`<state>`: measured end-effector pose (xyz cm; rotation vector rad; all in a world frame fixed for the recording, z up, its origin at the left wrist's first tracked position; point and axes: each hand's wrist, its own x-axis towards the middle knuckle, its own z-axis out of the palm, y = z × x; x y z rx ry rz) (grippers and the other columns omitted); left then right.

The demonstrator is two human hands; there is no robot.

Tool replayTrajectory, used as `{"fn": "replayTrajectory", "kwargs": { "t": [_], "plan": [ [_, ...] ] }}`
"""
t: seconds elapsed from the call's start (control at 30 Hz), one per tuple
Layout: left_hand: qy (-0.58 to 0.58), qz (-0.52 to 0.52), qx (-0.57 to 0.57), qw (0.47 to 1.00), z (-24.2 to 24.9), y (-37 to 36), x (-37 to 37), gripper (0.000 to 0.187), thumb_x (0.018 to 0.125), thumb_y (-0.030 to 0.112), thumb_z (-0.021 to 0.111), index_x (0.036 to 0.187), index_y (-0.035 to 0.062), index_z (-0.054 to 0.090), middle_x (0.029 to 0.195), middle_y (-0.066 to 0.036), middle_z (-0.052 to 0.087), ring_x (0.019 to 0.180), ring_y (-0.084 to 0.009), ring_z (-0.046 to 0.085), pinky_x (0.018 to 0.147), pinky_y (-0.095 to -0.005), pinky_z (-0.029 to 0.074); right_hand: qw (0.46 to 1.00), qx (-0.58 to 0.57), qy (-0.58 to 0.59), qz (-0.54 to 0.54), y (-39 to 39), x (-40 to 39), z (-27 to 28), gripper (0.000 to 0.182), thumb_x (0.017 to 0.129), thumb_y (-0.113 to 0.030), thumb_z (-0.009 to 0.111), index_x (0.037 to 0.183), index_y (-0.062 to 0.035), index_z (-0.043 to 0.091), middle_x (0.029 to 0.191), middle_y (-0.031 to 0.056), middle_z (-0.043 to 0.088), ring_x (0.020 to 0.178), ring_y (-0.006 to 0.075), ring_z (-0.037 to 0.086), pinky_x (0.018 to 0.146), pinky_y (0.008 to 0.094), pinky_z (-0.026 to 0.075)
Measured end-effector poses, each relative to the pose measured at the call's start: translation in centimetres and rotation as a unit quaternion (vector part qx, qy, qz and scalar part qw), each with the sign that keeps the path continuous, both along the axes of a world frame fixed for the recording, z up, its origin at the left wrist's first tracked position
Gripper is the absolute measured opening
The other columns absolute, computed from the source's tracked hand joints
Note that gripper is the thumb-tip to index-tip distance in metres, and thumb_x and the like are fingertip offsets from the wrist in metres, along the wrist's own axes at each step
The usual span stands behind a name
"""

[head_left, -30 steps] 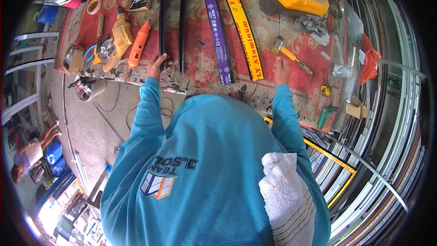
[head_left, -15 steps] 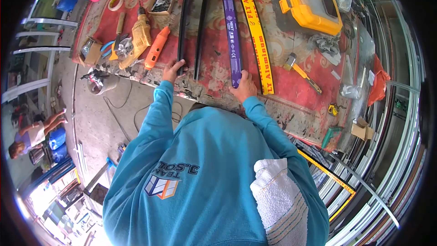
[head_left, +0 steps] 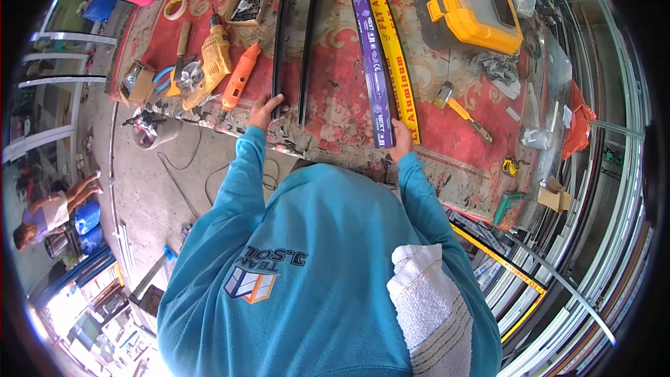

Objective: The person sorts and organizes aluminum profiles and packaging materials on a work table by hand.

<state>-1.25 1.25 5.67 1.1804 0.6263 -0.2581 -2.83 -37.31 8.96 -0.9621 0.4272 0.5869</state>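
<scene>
Movement since the earlier frame: purple strip [head_left: 373, 63] is now lying closer to the yellow strip [head_left: 400, 73] — its near end has shifted to the right, and the right hand [head_left: 403, 141] has shifted with it.
Left hand [head_left: 266, 110]: resting with fingers bent at the near end of the left black profile [head_left: 281, 35]; cannot tell whether it is gripping firmly.
Right hand: touching the strips at their near ends, by the narrowing gap between them; cannot tell whether the fingers are closing on either one.
Strips: both are lying lengthwise on the worktable [head_left: 331, 101], purple to the left of yellow, near ends almost meeting the table edge.
Black profiles: the left one is running alongside the right black profile [head_left: 310, 42], the two standing apart with red patterned cloth showing between.
Left of profiles: orange tool [head_left: 242, 77] is lying beside a yellow drill [head_left: 216, 52]; a wooden box [head_left: 243, 22] is holding small metal parts beyond them.
Right of strips: hammer [head_left: 469, 119] is lying at a slant — its head toward the yellow strip — with a tape measure [head_left: 511, 167] nearer the edge.
Far right: yellow case [head_left: 474, 28] is resting on the table.
</scene>
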Motion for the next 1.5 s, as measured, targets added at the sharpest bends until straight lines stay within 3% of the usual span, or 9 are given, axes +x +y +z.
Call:
{"fn": "replayTrajectory", "kwargs": {
  "t": [0.13,0.83,1.03,1.1,1.23,1.33,1.43,1.47,1.5],
  "plan": [
    [-0.004,-0.002,-0.009,1.000,-0.2,0.1,0.1,0.033,0.086,0.024,0.072,0.107,0.0018,0.060,0.093,-0.008,0.067,0.076,-0.0176,0.069,0.064,-0.0298,0.056,0.999,-0.048,0.008,0.007,0.1,0.0,-0.1,0.057,0.102,-0.044,0.033,0.126,0.0024,0.055,0.114,0.0166,0.067,0.090,0.0288,0.069,0.074,0.0395,0.058],
    [0.016,0.011,-0.029,0.999,0.2,0.3,-0.3,0.030,0.088,0.027,0.070,0.105,0.0042,0.061,0.099,-0.007,0.069,0.078,-0.0174,0.069,0.066,-0.0301,0.056,0.995,-0.088,0.041,0.008,-0.7,-0.8,-1.9,0.047,0.101,-0.042,0.044,0.117,-0.0006,0.061,0.096,0.0147,0.070,0.074,0.0240,0.070,0.066,0.0332,0.058],
    [0.008,0.009,-0.037,0.999,-0.1,0.5,0.0,0.034,0.087,0.025,0.071,0.108,0.0003,0.060,0.098,-0.009,0.068,0.077,-0.0194,0.070,0.065,-0.0309,0.057,0.990,-0.137,0.017,0.010,-1.9,-1.5,-4.4,0.036,0.102,-0.031,0.049,0.115,-0.0003,0.061,0.100,0.0081,0.067,0.085,0.0170,0.067,0.075,0.0325,0.057],
    [0.009,0.009,-0.041,0.999,0.0,0.6,0.0,0.034,0.087,0.024,0.071,0.108,0.0000,0.060,0.098,-0.010,0.068,0.077,-0.0194,0.070,0.065,-0.0309,0.057,0.977,-0.214,-0.004,0.011,-2.0,-1.5,-5.3,0.050,0.099,-0.035,0.056,0.128,0.0051,0.057,0.111,0.0103,0.067,0.102,0.0184,0.062,0.093,0.0302,0.047],
    [-0.007,0.010,-0.033,0.999,-0.3,0.6,-0.1,0.036,0.088,0.027,0.065,0.109,-0.0018,0.060,0.098,-0.012,0.069,0.076,-0.0213,0.070,0.065,-0.0325,0.057,0.966,-0.255,-0.005,0.050,-2.5,-1.2,-4.4,0.053,0.098,-0.037,0.056,0.130,0.0052,0.056,0.116,0.0115,0.066,0.109,0.0179,0.059,0.099,0.0304,0.041],
    [0.033,-0.011,-0.148,0.988,-1.2,1.9,-0.1,0.046,0.092,0.034,0.051,0.117,-0.0040,0.058,0.102,-0.015,0.069,0.076,-0.0239,0.069,0.068,-0.0352,0.059,0.921,-0.367,-0.033,0.123,-1.7,-0.1,-3.0,0.054,0.097,-0.044,0.054,0.119,0.0040,0.064,0.110,0.0113,0.069,0.103,0.0190,0.061,0.094,0.0307,0.044],
    [0.017,-0.018,-0.203,0.979,-1.1,2.1,-0.8,0.054,0.092,0.038,0.042,0.120,-0.0066,0.056,0.104,-0.017,0.069,0.076,-0.0277,0.069,0.069,-0.0386,0.059,0.802,-0.516,-0.081,0.291,-1.6,1.5,-0.7,0.050,0.094,-0.045,0.055,0.102,0.0026,0.068,0.098,0.0192,0.070,0.096,0.0337,0.064,0.086,0.0393,0.049],
    [0.015,-0.005,-0.212,0.977,-1.0,1.9,-0.9,0.055,0.092,0.038,0.041,0.120,-0.0070,0.055,0.106,-0.019,0.069,0.076,-0.0288,0.069,0.069,-0.0402,0.059,0.802,-0.512,-0.088,0.296,-1.4,2.1,-0.3,0.050,0.094,-0.045,0.055,0.102,0.0026,0.068,0.098,0.0192,0.070,0.096,0.0337,0.064,0.086,0.0393,0.049],
    [0.012,0.003,-0.208,0.978,-0.7,1.8,-1.1,0.055,0.092,0.038,0.041,0.120,-0.0070,0.055,0.106,-0.019,0.069,0.076,-0.0288,0.069,0.069,-0.0402,0.059,0.723,-0.578,-0.106,0.363,-1.2,2.7,0.0,0.047,0.092,-0.044,0.056,0.100,0.0019,0.067,0.099,0.0204,0.069,0.098,0.0363,0.063,0.086,0.0424,0.049]
  ]
}}
